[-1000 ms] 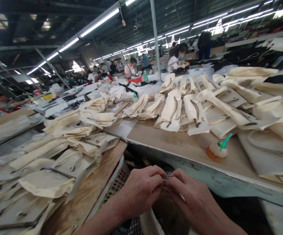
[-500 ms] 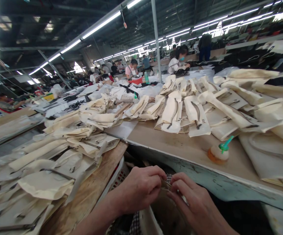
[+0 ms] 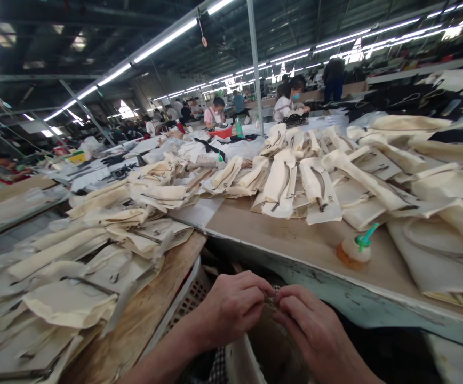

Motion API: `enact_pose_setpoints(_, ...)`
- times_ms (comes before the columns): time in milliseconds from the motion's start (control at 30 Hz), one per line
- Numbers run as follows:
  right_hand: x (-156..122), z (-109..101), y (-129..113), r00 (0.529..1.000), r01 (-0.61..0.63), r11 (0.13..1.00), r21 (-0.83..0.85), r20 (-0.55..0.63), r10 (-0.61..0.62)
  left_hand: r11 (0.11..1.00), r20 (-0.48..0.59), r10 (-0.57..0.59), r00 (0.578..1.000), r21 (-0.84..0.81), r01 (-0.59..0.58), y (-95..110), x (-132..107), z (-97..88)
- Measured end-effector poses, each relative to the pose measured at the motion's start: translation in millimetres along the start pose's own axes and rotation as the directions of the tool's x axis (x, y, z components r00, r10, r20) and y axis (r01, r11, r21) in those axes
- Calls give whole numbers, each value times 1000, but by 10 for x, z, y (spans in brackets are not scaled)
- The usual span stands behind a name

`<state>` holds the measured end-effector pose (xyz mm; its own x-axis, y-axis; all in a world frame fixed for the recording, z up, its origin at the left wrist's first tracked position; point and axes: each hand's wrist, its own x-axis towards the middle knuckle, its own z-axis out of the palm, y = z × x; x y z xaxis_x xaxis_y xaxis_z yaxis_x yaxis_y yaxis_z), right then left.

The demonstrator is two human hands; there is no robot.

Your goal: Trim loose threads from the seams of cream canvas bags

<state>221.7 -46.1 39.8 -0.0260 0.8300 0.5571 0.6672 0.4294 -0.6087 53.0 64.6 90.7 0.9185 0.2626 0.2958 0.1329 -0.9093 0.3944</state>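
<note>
My left hand (image 3: 231, 306) and my right hand (image 3: 311, 328) meet fingertip to fingertip low in the middle of the head view, below the table's edge. Both pinch a small dark piece (image 3: 272, 305) between them; most of it is hidden by the fingers. Under the hands lies a brownish fabric item (image 3: 273, 349) with a checked cloth (image 3: 215, 368) beside it. A small glue bottle with a green nozzle (image 3: 355, 248) lies on its side on the table, up and to the right of my right hand.
Cream fabric pieces with dark zippers (image 3: 283, 181) cover the wooden tables (image 3: 295, 234), with more stacked at left (image 3: 95, 256). A white perforated basket (image 3: 191, 298) sits beside my left wrist. Other people work at benches far behind (image 3: 291, 98). A steel post (image 3: 255, 64) rises from the table.
My hands stayed together, shifting slightly down and closer; the fingers kept working the small piece. The view moved a little.
</note>
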Motion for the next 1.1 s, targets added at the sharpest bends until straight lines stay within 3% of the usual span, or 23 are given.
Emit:
enact_pose_setpoints(433, -11, 30, 22, 999, -35, 999, -25, -20, 35, 997, -32, -59, 998, -58, 57, -44, 2, 103)
enact_pose_setpoints(700, -65, 65, 17, 995, -83, 996, -17, -56, 82, 969, -19, -156, 988, -197, 150, -22, 77, 89)
enact_pose_setpoints(1100, -179, 137, 61, 984, -158, 983, 96, -67, 165, 914, 23, -327, 945, -246, 322, 38, 112, 134)
